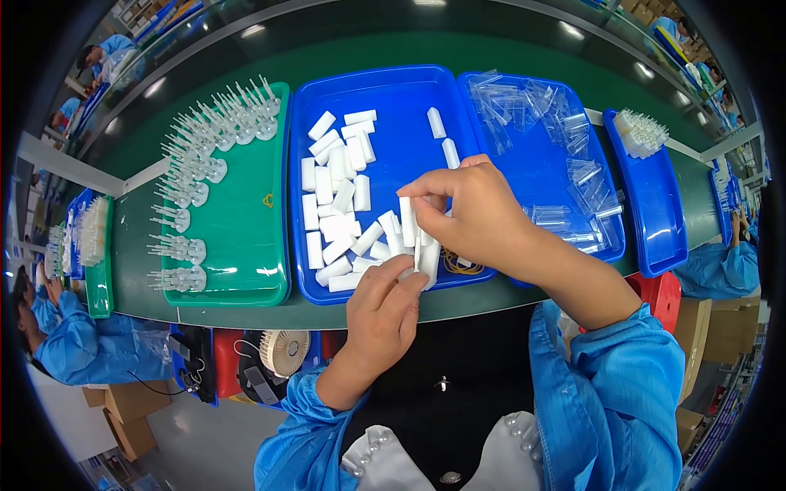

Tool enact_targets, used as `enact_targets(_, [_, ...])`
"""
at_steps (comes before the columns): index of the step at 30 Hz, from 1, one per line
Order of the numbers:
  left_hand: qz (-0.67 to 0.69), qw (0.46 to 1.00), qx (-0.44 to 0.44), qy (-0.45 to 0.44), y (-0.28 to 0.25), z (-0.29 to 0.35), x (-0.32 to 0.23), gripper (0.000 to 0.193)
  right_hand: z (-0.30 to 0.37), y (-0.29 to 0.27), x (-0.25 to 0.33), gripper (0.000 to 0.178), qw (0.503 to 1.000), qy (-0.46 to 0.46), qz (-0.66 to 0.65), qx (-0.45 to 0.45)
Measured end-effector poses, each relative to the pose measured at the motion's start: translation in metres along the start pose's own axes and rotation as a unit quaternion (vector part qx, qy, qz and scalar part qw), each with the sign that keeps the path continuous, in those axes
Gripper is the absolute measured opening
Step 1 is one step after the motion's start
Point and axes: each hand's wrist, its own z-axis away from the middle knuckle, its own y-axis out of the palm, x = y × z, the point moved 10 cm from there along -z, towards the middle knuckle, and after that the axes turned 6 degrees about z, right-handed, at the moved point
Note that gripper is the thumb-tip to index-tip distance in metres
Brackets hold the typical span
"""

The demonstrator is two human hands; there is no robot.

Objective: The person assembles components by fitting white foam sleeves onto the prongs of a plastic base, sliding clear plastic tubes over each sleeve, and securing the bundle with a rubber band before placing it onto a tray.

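Both my hands meet over the front of the middle blue tray (483, 139). Between thumb and fingers, my right hand (483, 204) pinches a small white block (407, 219), which stands upright. Just below it, the closed fingers of my left hand (383, 307) grip a thin white stick (417, 255); its lower end is hidden by the fingertips. Many similar loose white blocks (339, 164) lie in the tray's left half. Two white pieces with pointed ends (435, 123) rest farther right in it. Yellowish rubber bands (460, 263) lie beside my right wrist.
A green tray (237, 245) at left holds clusters of thin clear sticks on round bases (246, 123). Clear plastic pieces (524, 102) fill parts of the right blue tray (532, 180). Farther right, a narrow blue tray (659, 217) carries white-tipped sticks. A fan (284, 352) sits below the table edge.
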Motion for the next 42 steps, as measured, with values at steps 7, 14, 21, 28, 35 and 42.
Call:
enact_targets(7, [0.021, 0.999, -0.019, -0.017, -0.008, 0.000, 0.006, 0.025, 0.007, -0.001, 0.007, 0.015, 0.999, -0.046, -0.013, -0.014])
enact_targets(14, [0.056, 0.996, -0.034, -0.057, -0.009, 0.006, 0.015, 0.025, 0.008, 0.007, -0.006, 0.014, 0.973, 0.065, -0.198, 0.099])
enact_targets(21, [0.063, 0.998, -0.022, 0.017, -0.011, 0.002, 0.008, 0.035, 0.011, 0.022, -0.013, 0.010, 0.941, 0.092, -0.280, 0.169])
enact_targets(28, [0.543, 0.817, -0.064, -0.187, 0.012, 0.000, 0.035, 0.043, 0.025, 0.019, -0.026, 0.006, 0.921, 0.119, -0.364, 0.075])
enact_targets(35, [0.335, 0.932, 0.007, -0.140, 0.019, -0.010, 0.027, 0.036, 0.047, -0.007, -0.022, 0.025, 0.920, 0.083, -0.383, 0.016])
enact_targets(42, [0.404, 0.897, 0.102, -0.151, 0.054, -0.019, 0.017, 0.038, 0.077, -0.030, -0.038, 0.028, 0.976, -0.004, -0.213, -0.049])
